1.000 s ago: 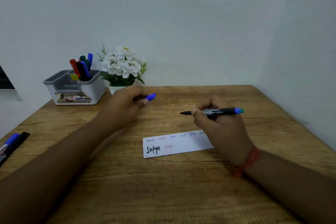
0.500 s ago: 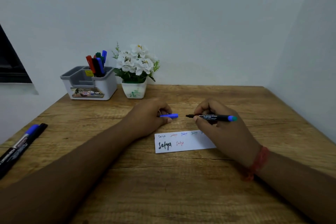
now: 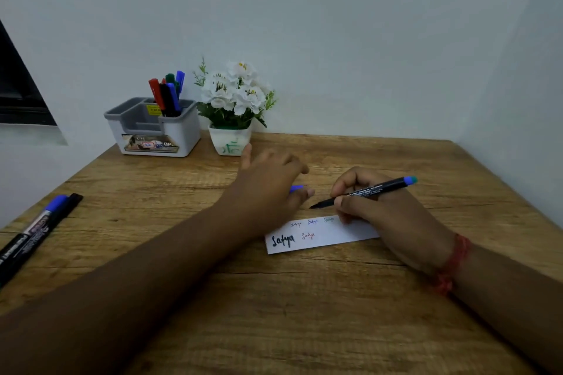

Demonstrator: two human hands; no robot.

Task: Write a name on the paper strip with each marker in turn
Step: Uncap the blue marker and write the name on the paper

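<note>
White paper strip [image 3: 330, 236] lies flat near the middle of the wooden worktop [image 3: 304, 313], already carrying the same name several times: a bold dark one at its left end, a small red one beside it, and a row of small ones along the far edge. The right hand [image 3: 370, 207] rests on the strip's right end, fingers curled round a slim black marker with a blue-green end [image 3: 365, 192]; its uncapped dark tip points left and sits just beyond the strip's far edge, on or barely above the wood, I cannot tell which. The left hand [image 3: 268, 186] is just beside that tip, fingers bent around a small blue cap [image 3: 296, 189] that peeks out below them. A red thread band [image 3: 454, 262] circles the right wrist.

At the back left stands a white and grey plastic organiser [image 3: 152, 131] with red, black, blue and green markers [image 3: 167, 94] upright in its right compartment, and next to it a white pot of white artificial flowers [image 3: 234, 106]. Two thick markers, one blue-capped [image 3: 33, 228], lie at the worktop's left edge.
</note>
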